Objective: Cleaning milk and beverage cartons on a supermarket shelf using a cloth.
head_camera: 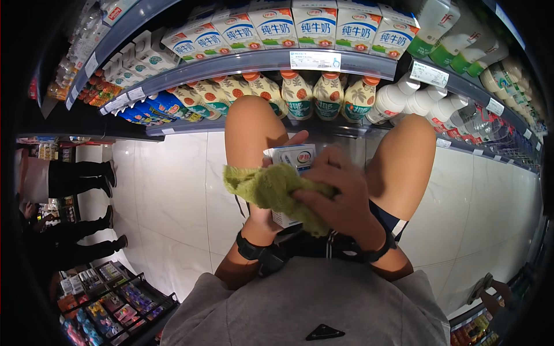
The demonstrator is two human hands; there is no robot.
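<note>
A white milk carton point(283, 219) with blue and red print is upheld by my left hand point(262, 219) between my bent knees. Much of that hand is hidden behind the carton and a green plush cloth point(272, 188). My right hand point(346, 194), slightly blurred, grips the bunched cloth and presses it over the carton's front. The cloth covers the carton's middle; its top and lower end show.
Ahead, an upper shelf point(242, 64) bears a row of milk cartons point(314, 27). Below stand orange-capped bottles point(297, 96) and white bottles point(389, 101). Several people's legs point(82, 184) are at left above a wire display rack point(117, 302). Another person's foot point(479, 287) is at lower right.
</note>
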